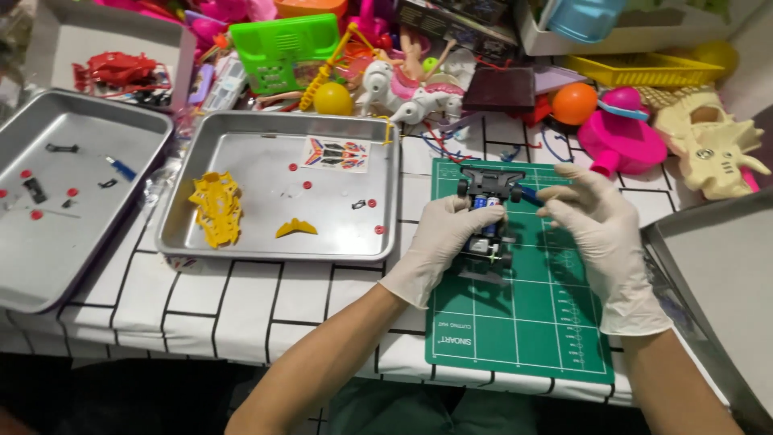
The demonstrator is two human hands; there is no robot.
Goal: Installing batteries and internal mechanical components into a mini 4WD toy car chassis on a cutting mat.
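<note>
Both my hands wear white gloves and meet over a green cutting mat (523, 322). My left hand (439, 242) grips a small black toy car chassis (489, 211) with black wheels and a blue part inside. My right hand (600, 229) holds a blue-handled tool (527, 193) whose tip points into the chassis top. In the middle metal tray (241, 246) lie a yellow car body shell (216, 208), a yellow wing piece (296, 229), a sticker sheet (336, 154) and some small red parts.
A second metal tray (48, 266) at the left holds small black and red parts. A third tray (725, 282) sits at the right edge. Piled toys crowd the back: a green case (283, 50), yellow ball (332, 98), orange ball (574, 103), pink toy (624, 133), cream dinosaur skull (713, 149).
</note>
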